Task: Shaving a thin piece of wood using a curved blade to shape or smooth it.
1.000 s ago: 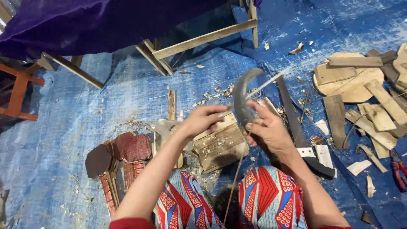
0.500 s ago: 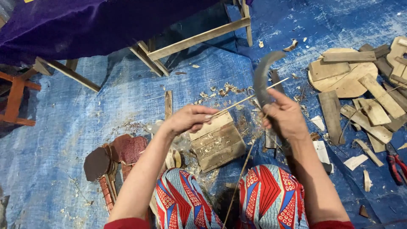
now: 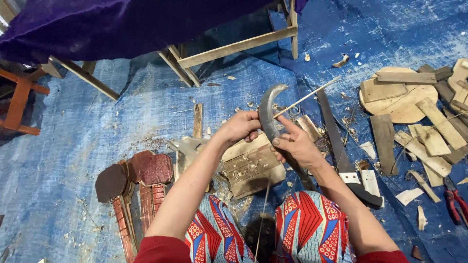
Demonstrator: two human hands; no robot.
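Both forearms stretched forward from red sleeves over knees in patterned red, blue and white cloth, meeting above a blue tarpaulin [image 3: 87,146]. Left hand [image 3: 239,127] curled shut around the near end of a thin pale stick [image 3: 307,97], fingers folded under, knuckles up. Right hand [image 3: 295,145] wrapped around a curved dark blade [image 3: 267,109], thumb laid along its flat, index finger raised and pointing up along the stick. Blade held upright, its hooked tip arching up and to the right; stick crossing just behind it, slanting away up to the right. Beneath the hands, a worn wooden block [image 3: 251,168] lying on the tarpaulin, with shavings scattered around it. Just right of the right wrist, a long flat saw blade [image 3: 334,131] running toward a dark handle [image 3: 365,195] near the right knee. Farther right, well apart, a pile of wood offcuts [image 3: 414,104] on a round board, and red-handled pliers [image 3: 456,199] at the frame's edge. To the left, reddish-brown paddle-shaped pieces [image 3: 146,170] lying side by side. Beyond the hands, a wooden frame [image 3: 234,48] draped in purple cloth [image 3: 122,24]. A thin string hanging down between the knees, its upper end hidden under the hands.
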